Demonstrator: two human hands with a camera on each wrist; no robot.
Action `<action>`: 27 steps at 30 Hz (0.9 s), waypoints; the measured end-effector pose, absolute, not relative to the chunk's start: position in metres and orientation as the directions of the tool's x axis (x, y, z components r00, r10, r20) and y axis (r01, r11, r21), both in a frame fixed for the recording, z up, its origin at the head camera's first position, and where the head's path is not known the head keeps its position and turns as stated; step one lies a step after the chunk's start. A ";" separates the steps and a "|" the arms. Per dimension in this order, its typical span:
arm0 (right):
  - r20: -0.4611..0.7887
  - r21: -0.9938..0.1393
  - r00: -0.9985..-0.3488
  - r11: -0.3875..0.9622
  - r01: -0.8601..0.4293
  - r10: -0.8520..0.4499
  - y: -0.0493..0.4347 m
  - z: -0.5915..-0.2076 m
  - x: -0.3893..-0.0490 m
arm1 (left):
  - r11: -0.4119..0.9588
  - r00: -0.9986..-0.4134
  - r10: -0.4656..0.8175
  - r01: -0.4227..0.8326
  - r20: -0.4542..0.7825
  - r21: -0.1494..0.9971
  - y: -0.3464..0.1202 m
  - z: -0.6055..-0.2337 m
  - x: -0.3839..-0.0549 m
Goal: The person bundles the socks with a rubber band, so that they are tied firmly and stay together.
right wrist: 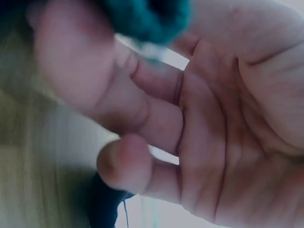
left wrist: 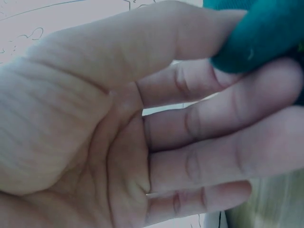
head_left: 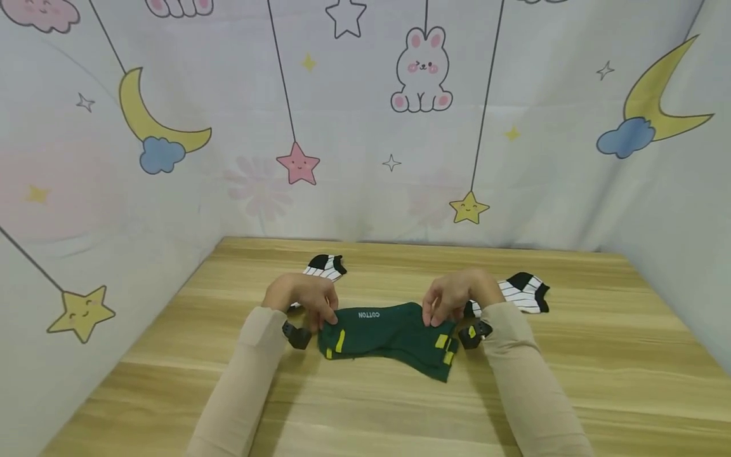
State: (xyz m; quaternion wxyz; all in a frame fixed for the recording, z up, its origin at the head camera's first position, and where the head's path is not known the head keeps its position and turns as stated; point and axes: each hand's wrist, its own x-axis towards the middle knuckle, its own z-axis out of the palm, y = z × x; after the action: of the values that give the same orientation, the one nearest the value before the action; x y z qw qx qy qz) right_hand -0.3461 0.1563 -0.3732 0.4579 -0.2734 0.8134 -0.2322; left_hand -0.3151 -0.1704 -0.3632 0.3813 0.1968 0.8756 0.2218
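Observation:
A dark green sock (head_left: 382, 330) with yellow marks and the word COTTON stretches sideways between my two hands in the head view. My left hand (head_left: 311, 297) pinches its left end, and the left wrist view shows the green fabric (left wrist: 261, 40) between thumb and fingers. At the other end, my right hand (head_left: 454, 295) pinches the sock near more yellow patches. In the right wrist view a fold of green cloth (right wrist: 147, 19) lies at the fingers of that hand. Whether it is one sock or a stacked pair I cannot tell.
Behind my left hand lies a white sock with black stripes (head_left: 324, 266), partly covered by the hand. Another striped sock (head_left: 522, 293) lies behind my right wrist. All are on a wooden table (head_left: 365, 406), with a printed curtain (head_left: 354, 114) along its back.

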 end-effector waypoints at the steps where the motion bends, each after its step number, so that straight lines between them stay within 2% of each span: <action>1: -0.625 -0.622 -0.437 0.750 -0.223 -0.647 0.155 -0.373 -0.345 | 0.824 -0.633 0.513 0.172 -0.580 0.540 -0.171 -0.363 -0.315; 9: -0.649 -0.564 -0.546 0.817 -0.123 -0.530 0.148 -0.368 -0.334 | 0.828 -0.656 0.502 0.176 -0.564 0.533 -0.173 -0.364 -0.315; 15: -0.654 -0.532 -0.547 0.832 -0.159 -0.523 0.146 -0.370 -0.334 | 0.831 -0.664 0.486 0.151 -0.568 0.535 -0.173 -0.366 -0.314; 22: -0.658 -0.450 -0.601 0.877 -0.169 -0.454 0.144 -0.365 -0.330 | 0.833 -0.670 0.484 0.156 -0.563 0.530 -0.171 -0.362 -0.315; 27: -0.672 -0.396 -0.585 0.887 -0.237 -0.455 0.136 -0.370 -0.329 | 0.834 -0.667 0.478 0.142 -0.571 0.533 -0.171 -0.364 -0.314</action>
State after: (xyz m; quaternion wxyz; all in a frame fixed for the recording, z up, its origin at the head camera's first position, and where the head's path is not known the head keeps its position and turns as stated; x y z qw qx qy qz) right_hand -0.3286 0.1359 -0.3699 0.4112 -0.1966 0.8801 -0.1329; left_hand -0.3139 -0.1710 -0.3635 0.3684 0.1754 0.8840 0.2281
